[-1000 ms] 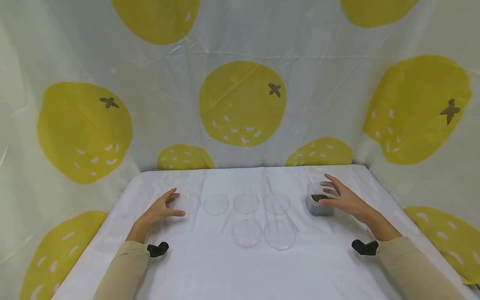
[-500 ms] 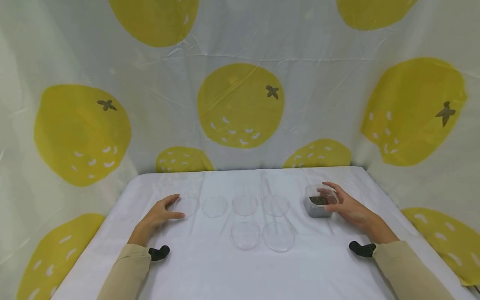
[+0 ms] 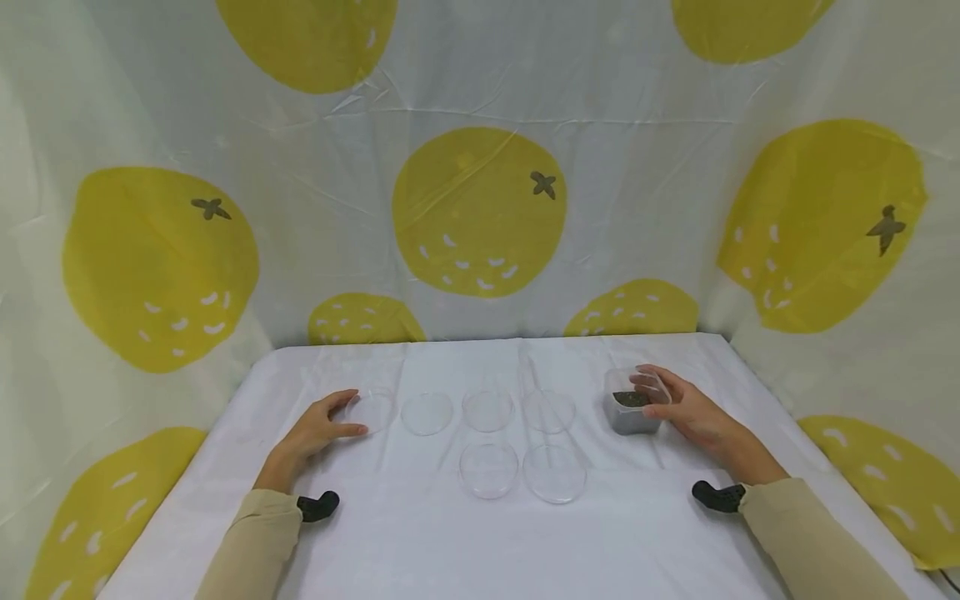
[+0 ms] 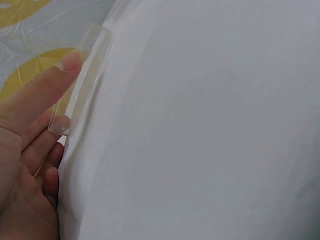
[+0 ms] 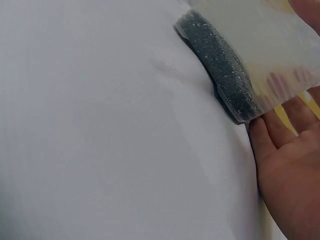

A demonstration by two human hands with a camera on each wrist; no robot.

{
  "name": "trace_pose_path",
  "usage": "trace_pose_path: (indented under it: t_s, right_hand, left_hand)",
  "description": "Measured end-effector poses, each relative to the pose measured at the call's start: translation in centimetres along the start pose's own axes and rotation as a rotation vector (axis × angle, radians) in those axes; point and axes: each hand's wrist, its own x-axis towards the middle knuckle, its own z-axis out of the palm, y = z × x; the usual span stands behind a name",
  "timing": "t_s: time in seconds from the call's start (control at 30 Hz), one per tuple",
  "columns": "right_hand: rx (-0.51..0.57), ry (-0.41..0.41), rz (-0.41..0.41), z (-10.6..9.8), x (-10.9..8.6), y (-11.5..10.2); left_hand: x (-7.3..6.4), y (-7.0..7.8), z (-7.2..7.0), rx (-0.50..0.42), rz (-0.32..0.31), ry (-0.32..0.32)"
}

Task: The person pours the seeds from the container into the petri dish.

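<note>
At the left end of the back row lies a clear petri dish point(image 3: 377, 411). My left hand point(image 3: 315, 431) grips its left side, thumb in front and fingers behind. The left wrist view shows the thumb point(image 4: 64, 70) against the shallow wall of that dish point(image 4: 90, 82). On the right, my right hand point(image 3: 697, 421) holds a clear square plastic tub point(image 3: 632, 423) from its right side, thumb at the front. Dark, grainy, soil-like material point(image 5: 217, 62) fills the bottom of the tub. Some right fingers show through the tub's clear wall in the right wrist view.
Between the hands are several more clear dishes: three in the back row, including one dish point(image 3: 427, 414), and two in front, including a larger-looking dish point(image 3: 555, 473). A white cloth point(image 3: 450, 550) covers the table. A lemon-print curtain point(image 3: 337, 208) hangs behind and at both sides.
My right hand has lowered and closed round the tub, which has shifted slightly left. The left fingers have come down onto the leftmost dish. The other dishes keep their places.
</note>
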Motion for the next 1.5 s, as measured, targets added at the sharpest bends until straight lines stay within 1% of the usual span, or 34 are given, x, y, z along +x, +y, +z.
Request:
trace_pose_path:
  t_s: [0.17, 0.3, 0.47, 0.7, 0.8, 0.97, 1.17, 1.3, 1.4, 1.5]
  right_hand:
    - [-0.041, 0.025, -0.004, 0.7, 0.5, -0.7]
    - [-0.075, 0.064, 0.018, 1.5, 1.3, -1.4]
    - [-0.107, 0.101, 0.053, 2.4, 2.8, -2.5]
    - [-0.160, 0.119, 0.090, 3.4, 5.0, -3.5]
    - [-0.172, 0.115, 0.082, 4.2, 6.0, -4.0]
    - [-0.142, 0.090, 0.060, 5.7, 7.7, -4.5]
    - [-0.149, 0.087, 0.067, 7.5, 9.5, -5.1]
    - [-0.147, 0.100, 0.082, 8.4, 10.4, -5.5]
    - [-0.131, 0.087, 0.081, 8.9, 11.0, -5.7]
    - [-0.122, 0.073, 0.079, 9.3, 11.5, -5.7]
  left_hand:
    - [0.1, -0.1, 0.1, -0.010, -0.009, 0.004]
    - [0.3, -0.3, 0.1, -0.010, -0.007, 0.004]
    - [0.2, -0.3, 0.0, -0.004, -0.004, 0.006]
    - [0.2, -0.4, 0.0, -0.038, -0.008, -0.005]
    - [0.2, -0.4, 0.0, -0.033, -0.005, -0.005]
    - [0.1, -0.4, 0.0, -0.027, -0.002, 0.001]
    - [0.1, -0.7, 0.1, -0.019, -0.013, 0.002]
    - [0.2, -0.9, 0.2, -0.013, -0.016, 0.002]
    - [0.3, -0.9, 0.2, -0.022, -0.018, 0.003]
    - [0.3, -0.8, 0.1, -0.026, -0.008, 0.001]
